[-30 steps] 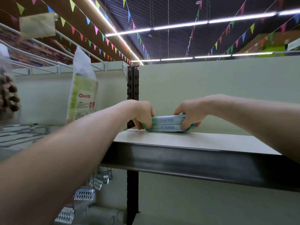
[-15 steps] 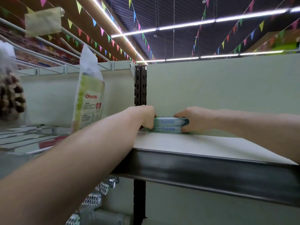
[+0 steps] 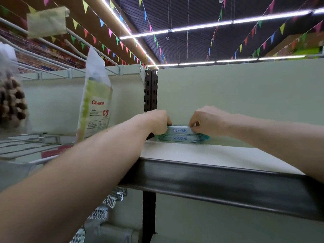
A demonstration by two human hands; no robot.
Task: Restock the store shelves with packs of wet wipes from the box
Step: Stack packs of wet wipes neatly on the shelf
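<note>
Together the left hand [image 3: 156, 122] and right hand [image 3: 208, 121] grip opposite ends of two stacked wet wipe packs [image 3: 179, 135], far left on the shelf [image 3: 210, 155].

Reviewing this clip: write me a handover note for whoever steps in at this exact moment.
Left hand: fingers curled round the left end of the stack of two wet wipe packs.
Right hand: pinches the stack's right end, at the top pack.
The stack lies flat at the back of the shelf, beside the black upright.
Done: two packs are on the shelf.
Left: release both grips and fetch more packs. The box is out of view.
</note>
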